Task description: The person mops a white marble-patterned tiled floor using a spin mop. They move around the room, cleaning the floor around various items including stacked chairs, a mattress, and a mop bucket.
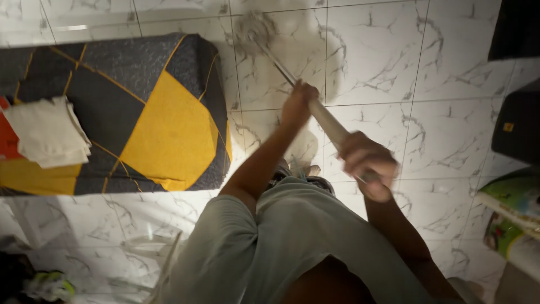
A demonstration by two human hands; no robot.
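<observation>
Floor [450, 84]: glossy marble-look tile. Mattress [152, 112]: matt woven cloth. Mop handle [329, 124]: smooth, pale. Folded cloth [48, 132]: soft, matt.

Green-and-white bag [514, 197] on floor, right edge of view; second green-white pack [506, 236] just below it, touching. Small yellow label [508, 127] on black box [520, 129] above them.

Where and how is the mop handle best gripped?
On the pale handle, hands apart: left hand lower down, right hand near the top. Come from above, fingers wrapping round. The handle is long, thin and slanted towards the mop head on the floor.
</observation>
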